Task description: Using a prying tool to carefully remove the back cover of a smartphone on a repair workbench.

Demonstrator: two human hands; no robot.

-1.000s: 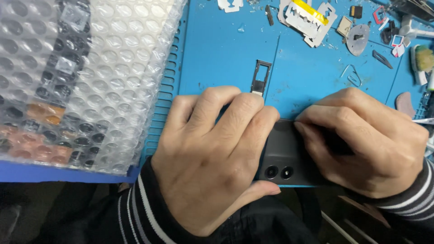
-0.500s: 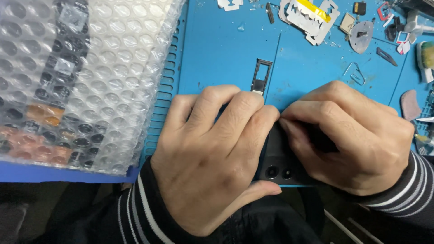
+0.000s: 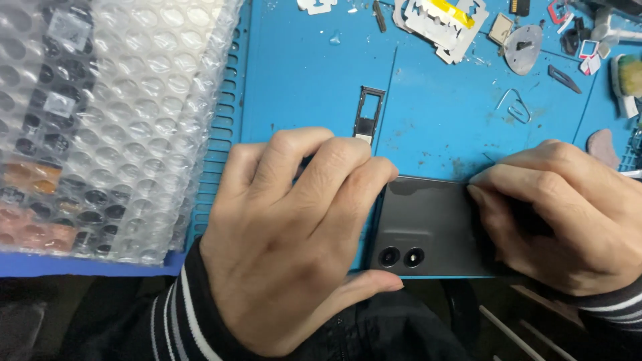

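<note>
black phone (image 3: 428, 224) lay back-up on blue worktop (image 3: 314, 87) | left hand (image 3: 294, 241) gripped its 9 o'clock end | right hand (image 3: 562, 217) gripped its 3 o'clock end

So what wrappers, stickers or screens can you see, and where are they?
Bubble wrap sheet: far left, clear and bumpy, over dark and orange parts.
Yellow strip: top middle, on a pale metal plate.
Small red and white pieces: top right, too small to tell.
Dark phone: between both hands, back up, so no screen shows.

Black phone (image 3: 428, 224), blue mat (image 3: 314, 80), black-and-white striped sleeve (image 3: 177, 314), clear bubble wrap (image 3: 100, 120).
</note>
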